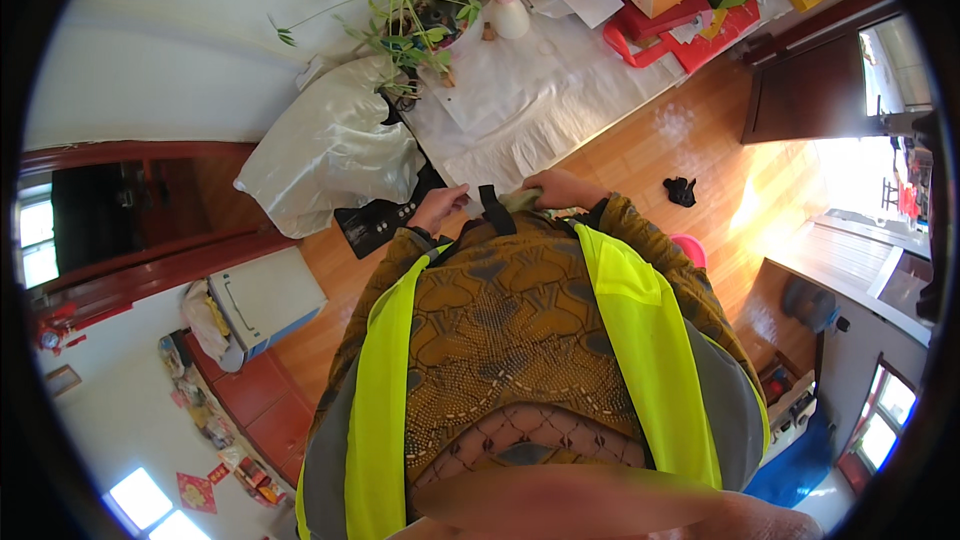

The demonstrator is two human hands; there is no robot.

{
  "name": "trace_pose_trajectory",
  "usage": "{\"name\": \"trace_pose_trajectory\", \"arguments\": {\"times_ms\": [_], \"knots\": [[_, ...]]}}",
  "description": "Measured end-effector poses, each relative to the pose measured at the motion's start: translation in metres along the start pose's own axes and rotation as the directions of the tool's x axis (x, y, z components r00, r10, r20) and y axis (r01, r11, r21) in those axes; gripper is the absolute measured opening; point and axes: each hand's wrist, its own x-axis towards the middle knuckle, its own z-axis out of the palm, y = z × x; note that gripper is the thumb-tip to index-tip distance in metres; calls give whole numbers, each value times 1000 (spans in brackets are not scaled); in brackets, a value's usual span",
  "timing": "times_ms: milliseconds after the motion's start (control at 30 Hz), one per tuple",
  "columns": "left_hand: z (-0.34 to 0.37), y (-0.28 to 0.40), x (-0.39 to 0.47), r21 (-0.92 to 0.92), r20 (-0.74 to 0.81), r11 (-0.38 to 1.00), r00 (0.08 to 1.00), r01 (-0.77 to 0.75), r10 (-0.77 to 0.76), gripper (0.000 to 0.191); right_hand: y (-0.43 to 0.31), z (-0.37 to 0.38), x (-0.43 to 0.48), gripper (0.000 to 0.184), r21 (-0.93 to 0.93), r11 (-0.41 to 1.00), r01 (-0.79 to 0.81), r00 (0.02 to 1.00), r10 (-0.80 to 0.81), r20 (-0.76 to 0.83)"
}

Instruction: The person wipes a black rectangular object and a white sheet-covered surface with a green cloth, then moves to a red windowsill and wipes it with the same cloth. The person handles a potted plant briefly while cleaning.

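My right hand [568, 188] is closed around a pale green thing [519, 200], perhaps a cloth, close in front of my waist. Much of that thing is hidden behind my torso and a black strap [496, 211]. To the left, my left hand [441, 207] is held out with its fingertips close together. Whether it pinches something small is not clear. Both hands are near the front edge of a table with a whitish cover [517, 101]. A black item with silvery studs [375, 225] lies to the left of my left hand.
A shiny cream fabric cover [330, 146] drapes over something at left. On the table stand a potted plant [420, 26], a white spray bottle [508, 11] and a red bag [645, 34]. A black cloth-like item [679, 192] and a pink basin [690, 249] are on the wooden floor [637, 142].
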Motion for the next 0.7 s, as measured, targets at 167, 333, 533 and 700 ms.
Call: {"name": "trace_pose_trajectory", "arguments": {"times_ms": [167, 333, 533, 700], "knots": [[0, 16, -4, -134, 66, 991, 997, -15, 24, 27, -7, -7, -4, 37, 57, 998, 26, 1000, -26, -2], [-5, 36, 2, -401, 71, 907, 983, -127, 169, 30, -17, -15, -13, 36, 9, 1000, 15, 1000, -15, 15], [-12, 47, 1, -556, 93, 823, 974, -122, 207, 32, -15, -17, -7, 35, -33, 999, 19, 999, -20, -45], [-6, 45, -3, -569, 112, 814, 969, -118, 219, 37, -14, -13, 10, 39, -123, 992, 20, 961, -53, -271]]}}
